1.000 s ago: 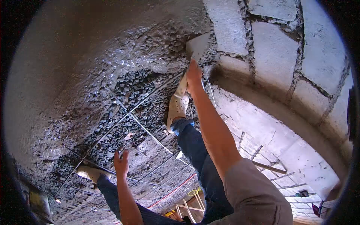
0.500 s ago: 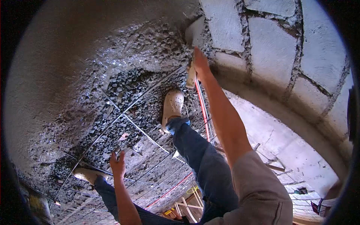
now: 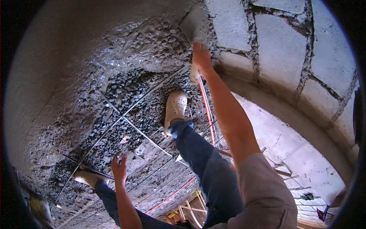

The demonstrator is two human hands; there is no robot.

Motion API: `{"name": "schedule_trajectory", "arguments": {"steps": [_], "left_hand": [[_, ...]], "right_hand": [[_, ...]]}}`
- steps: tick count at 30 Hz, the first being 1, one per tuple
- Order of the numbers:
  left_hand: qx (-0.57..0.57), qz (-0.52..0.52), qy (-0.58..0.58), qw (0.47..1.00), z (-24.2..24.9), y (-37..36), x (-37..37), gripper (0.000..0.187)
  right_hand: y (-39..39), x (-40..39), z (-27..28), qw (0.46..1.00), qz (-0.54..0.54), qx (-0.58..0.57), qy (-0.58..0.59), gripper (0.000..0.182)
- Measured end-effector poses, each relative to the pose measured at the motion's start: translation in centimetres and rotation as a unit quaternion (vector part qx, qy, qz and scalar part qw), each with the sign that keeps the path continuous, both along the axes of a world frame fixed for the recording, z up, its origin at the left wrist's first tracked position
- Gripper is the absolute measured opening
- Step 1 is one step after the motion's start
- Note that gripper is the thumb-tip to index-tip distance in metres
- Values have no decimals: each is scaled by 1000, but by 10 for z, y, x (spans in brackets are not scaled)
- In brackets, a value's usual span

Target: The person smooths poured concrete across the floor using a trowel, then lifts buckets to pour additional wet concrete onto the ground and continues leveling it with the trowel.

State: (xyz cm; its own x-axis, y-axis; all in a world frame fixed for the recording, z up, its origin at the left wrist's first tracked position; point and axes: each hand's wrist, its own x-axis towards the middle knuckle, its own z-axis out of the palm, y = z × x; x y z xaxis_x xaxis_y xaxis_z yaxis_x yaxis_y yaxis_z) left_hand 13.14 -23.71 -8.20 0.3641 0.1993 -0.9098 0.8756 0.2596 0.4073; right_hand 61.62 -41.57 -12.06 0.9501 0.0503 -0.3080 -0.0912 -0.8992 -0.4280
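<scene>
My right hand (image 3: pixel 201 57) is closed round the handle of a trowel, with part of the pale handle showing below my fist. The trowel's flat blade (image 3: pixel 193 23) lies on wet grey concrete (image 3: pixel 148 42) beside the block wall. My left hand (image 3: pixel 119 166) hangs over the gravel and rebar at lower left, fingers curled but apart, holding nothing that I can see. Dark gravel (image 3: pixel 126 86) lies between the wet concrete and my feet, crossed by steel rebar (image 3: pixel 141 98).
A block wall (image 3: pixel 280 49) curves along the right. My light clogs (image 3: pixel 176 107) stand among the rebar. Red and white conduits (image 3: pixel 207 110) run past my right foot. Wooden pieces (image 3: pixel 192 210) and a yellow loop (image 3: pixel 195 193) are at the bottom.
My right hand and the trowel have moved slightly up and to the left, over the wet concrete. My left hand is nearly where it was.
</scene>
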Motion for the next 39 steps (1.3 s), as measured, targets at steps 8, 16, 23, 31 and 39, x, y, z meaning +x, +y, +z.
{"name": "schedule_trajectory", "arguments": {"steps": [8,16,23,31,39], "left_hand": [[13,-2,2,1000,-2,-1,-8,43],[48,-20,62,997,-3,-3,-10,46],[56,-22,-2,998,-10,-7,-6,41],[124,-94,65,986,-11,-11,-13,44],[-2,22,24,999,-6,3,-12,40]], "right_hand": [[-14,22,14,992,-1,14,125,44],[-4,55,1,995,68,-70,-27,41],[-47,63,-33,982,162,62,-70,41],[-43,59,-9,975,221,-5,-3,38],[-27,75,-36,926,328,-126,-135,44]]}}
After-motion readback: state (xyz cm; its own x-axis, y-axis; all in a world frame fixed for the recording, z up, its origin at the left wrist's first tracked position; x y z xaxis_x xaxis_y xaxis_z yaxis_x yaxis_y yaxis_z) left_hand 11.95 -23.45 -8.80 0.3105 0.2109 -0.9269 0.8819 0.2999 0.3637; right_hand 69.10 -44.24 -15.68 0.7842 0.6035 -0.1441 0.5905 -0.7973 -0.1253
